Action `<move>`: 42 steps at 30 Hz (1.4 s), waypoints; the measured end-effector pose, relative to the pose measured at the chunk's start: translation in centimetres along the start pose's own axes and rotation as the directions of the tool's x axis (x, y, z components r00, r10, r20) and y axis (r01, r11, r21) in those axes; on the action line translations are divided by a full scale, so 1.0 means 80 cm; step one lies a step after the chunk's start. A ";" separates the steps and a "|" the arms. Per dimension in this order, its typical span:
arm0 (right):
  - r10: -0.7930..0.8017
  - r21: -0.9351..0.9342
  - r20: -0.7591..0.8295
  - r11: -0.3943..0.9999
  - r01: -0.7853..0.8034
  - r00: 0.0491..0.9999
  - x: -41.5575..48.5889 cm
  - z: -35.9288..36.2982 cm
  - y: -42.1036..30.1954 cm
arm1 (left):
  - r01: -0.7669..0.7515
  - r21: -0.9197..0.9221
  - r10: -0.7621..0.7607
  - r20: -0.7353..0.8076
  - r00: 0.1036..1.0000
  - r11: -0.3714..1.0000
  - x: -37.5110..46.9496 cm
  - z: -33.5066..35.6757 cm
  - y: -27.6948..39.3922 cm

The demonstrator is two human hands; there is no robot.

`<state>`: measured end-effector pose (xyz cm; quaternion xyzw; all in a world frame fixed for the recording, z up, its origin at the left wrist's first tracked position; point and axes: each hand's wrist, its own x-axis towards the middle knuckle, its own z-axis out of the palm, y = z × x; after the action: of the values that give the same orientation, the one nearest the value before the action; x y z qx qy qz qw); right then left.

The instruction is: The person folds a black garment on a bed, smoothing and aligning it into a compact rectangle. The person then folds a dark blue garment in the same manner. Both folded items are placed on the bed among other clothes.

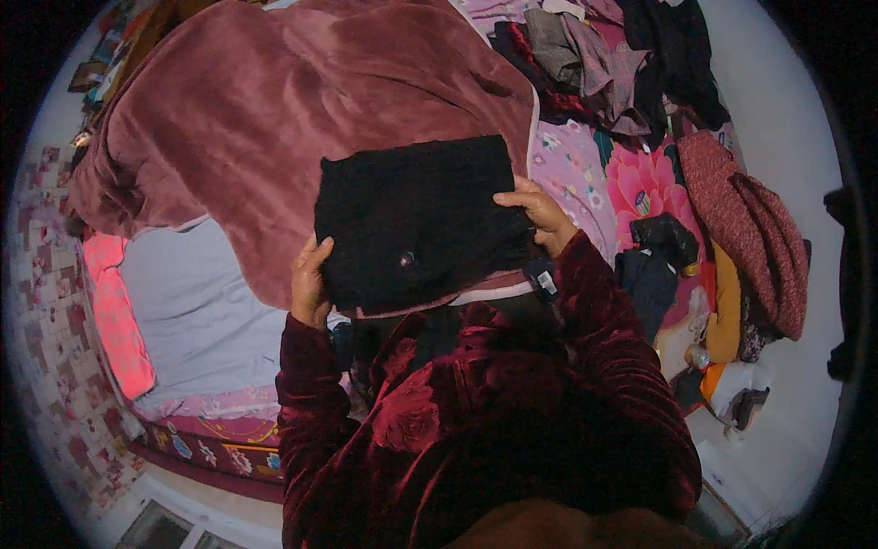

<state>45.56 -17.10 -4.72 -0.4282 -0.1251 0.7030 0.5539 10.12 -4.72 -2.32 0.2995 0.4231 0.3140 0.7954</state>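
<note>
A black folded garment (418, 213) is spread flat between my two hands, held up in front of my body. My left hand (312, 278) grips its left edge near the lower corner, thumb on top. On the opposite edge, my right hand (542, 209) pinches the cloth, with the thumb on top and the other fingers underneath. A small shiny round spot, perhaps a button, shows near the garment's lower middle. Under and beyond it lies a dusty-pink plush blanket (274, 89) with a pale edging.
A light blue-grey cloth (192, 295) and a bright pink cloth (120, 322) lie on the left. Rumpled clothes (597, 62) are heaped at the far right. A reddish knitted garment (754, 226), a dark garment (645, 281) and a mustard cloth (724, 309) lie nearer on the right.
</note>
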 end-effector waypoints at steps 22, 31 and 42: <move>-0.304 -0.888 0.313 -0.430 0.164 0.900 0.018 0.069 0.060 | -0.452 0.801 0.169 0.546 0.820 -0.393 0.050 0.069 -0.083; -0.417 -0.936 0.154 -0.353 -0.003 0.896 0.021 0.052 0.069 | -0.340 0.935 0.294 0.355 0.887 -0.105 0.087 0.014 -0.038; -0.554 -0.970 0.090 -0.238 -0.053 0.828 0.031 0.035 0.075 | -0.323 0.923 0.180 0.360 0.915 -0.208 0.130 0.007 -0.055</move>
<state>39.39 -16.18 -8.09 -0.7834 -0.5859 0.1112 0.1752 16.33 0.28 -10.37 0.8849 0.4036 0.0243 0.2312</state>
